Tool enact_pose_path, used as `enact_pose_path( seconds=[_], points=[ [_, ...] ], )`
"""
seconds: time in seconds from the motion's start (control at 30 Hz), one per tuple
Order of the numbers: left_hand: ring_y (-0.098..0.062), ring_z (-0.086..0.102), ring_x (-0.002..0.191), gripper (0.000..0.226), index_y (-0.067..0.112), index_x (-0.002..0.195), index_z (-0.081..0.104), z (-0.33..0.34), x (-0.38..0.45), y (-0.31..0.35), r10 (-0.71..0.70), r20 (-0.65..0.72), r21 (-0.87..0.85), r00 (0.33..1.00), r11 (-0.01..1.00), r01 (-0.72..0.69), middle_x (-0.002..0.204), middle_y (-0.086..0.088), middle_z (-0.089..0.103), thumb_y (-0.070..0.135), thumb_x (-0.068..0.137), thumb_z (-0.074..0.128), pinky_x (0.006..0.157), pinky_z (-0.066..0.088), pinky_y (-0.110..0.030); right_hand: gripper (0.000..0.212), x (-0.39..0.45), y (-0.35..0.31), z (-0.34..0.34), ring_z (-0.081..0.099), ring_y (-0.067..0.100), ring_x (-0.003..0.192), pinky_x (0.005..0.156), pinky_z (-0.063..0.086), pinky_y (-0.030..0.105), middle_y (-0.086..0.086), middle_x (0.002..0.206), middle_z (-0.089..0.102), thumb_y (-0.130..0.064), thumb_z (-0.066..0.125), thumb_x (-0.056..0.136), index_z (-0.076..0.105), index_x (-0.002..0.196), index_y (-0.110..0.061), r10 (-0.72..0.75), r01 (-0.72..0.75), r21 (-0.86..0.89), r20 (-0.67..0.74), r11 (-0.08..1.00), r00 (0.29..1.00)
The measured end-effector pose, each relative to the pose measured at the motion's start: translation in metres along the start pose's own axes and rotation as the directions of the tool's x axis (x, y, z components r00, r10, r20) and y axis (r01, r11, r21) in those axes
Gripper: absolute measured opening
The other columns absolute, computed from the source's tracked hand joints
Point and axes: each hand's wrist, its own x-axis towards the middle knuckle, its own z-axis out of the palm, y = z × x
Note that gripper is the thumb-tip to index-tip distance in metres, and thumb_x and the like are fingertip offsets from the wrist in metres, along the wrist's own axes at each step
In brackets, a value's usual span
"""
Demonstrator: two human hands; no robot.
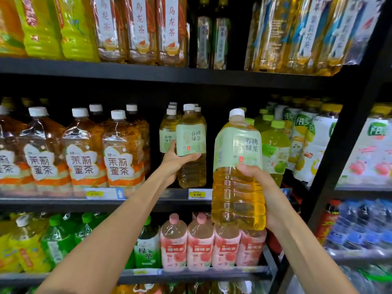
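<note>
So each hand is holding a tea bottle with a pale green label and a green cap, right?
Not quite: the caps are white, not green. The head view shows the left hand gripping one tea bottle and the right hand holding the other bottle.

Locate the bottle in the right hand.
Head view, right of centre: right hand grips the green-tea bottle in front of the middle shelf, beside the left hand's smaller bottle.

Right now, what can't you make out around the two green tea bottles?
Head view:
- right hand: fingertips hidden behind the large bottle it holds.
- left hand: fingertips hidden behind the shelf bottle.
- left price tag: blurred, unreadable.
- rear bottles: mostly covered by the shelf bottle.
</note>
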Motion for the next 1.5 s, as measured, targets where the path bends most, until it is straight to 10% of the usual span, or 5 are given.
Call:
enact_pose_path(
  seconds=[0.5, 0.73, 0.87, 1.1, 1.5],
  points=[
    [-0.009, 0.054, 0.117, 0.098, 0.024, 0.141, 0.033, -0.012, 0.013, -0.019, -0.007, 0.149, 0.28, 0.989, 0.959, -0.035, 0.124, 0.005, 0.061, 0.023, 0.06, 0.087, 0.103, 0.042, -0.036, 0.105, 0.008, -0.007, 0.005, 0.068, 0.029, 0.077, 0.064, 0.057, 0.042, 0.015, 0.091, 0.07, -0.042, 0.092, 0.022, 0.06, 0.116, -0.008, -0.044, 0.042, 0.042, 0.043, 0.998, 0.998],
    [-0.018, 0.052, 0.121, 0.073, 0.012, 0.13, 0.052, -0.003, -0.008, -0.013, 0.141, -0.088, 0.654, 0.986, 0.755, -0.049, 0.128, -0.004, 0.06, 0.032, 0.067, 0.083, 0.092, 0.039, -0.021, 0.108, 0.011, -0.001, 0.003, 0.067, 0.031, 0.08, 0.064, 0.055, 0.042, 0.017, 0.096, 0.068, -0.042, 0.092, 0.024, 0.057, 0.121, -0.009, -0.011, 0.009, 0.048, 0.038, 0.999, 0.999],
    [-0.011, 0.055, 0.111, 0.05, 0.006, 0.116, 0.065, 0.004, -0.014, -0.016, 0.189, -0.166, 0.626, 0.968, 0.779, -0.045, 0.12, -0.008, 0.064, 0.02, 0.071, 0.081, 0.071, 0.035, 0.003, 0.109, 0.014, 0.0, 0.0, 0.067, 0.031, 0.081, 0.065, 0.055, 0.042, 0.018, 0.098, 0.067, -0.042, 0.092, 0.024, 0.057, 0.122, -0.008, 0.001, -0.002, 0.055, 0.011, 0.998, 1.0],
    [-0.005, 0.054, 0.075, 0.038, 0.002, 0.102, 0.067, 0.015, -0.003, -0.02, 0.206, -0.268, 0.552, 0.941, 0.833, -0.025, 0.093, 0.0, 0.063, 0.011, 0.069, 0.083, 0.074, 0.053, -0.017, 0.104, 0.015, -0.002, -0.005, 0.068, 0.031, 0.078, 0.063, 0.056, 0.042, 0.017, 0.094, 0.069, -0.041, 0.092, 0.024, 0.06, 0.117, -0.009, -0.016, 0.015, 0.08, 0.021, 0.997, 1.0],
    [-0.026, 0.064, 0.101, 0.041, 0.0, 0.104, 0.061, 0.033, 0.029, -0.034, 0.279, -0.397, 0.599, 0.874, 0.801, 0.016, 0.108, -0.014, 0.067, 0.014, 0.071, 0.081, 0.068, 0.046, -0.023, 0.093, 0.016, -0.012, -0.007, 0.069, 0.027, 0.067, 0.057, 0.057, 0.038, 0.013, 0.08, 0.07, -0.041, 0.093, 0.019, 0.065, 0.102, -0.01, -0.036, 0.029, 0.078, 0.08, 0.996, 0.996]
  ],
)
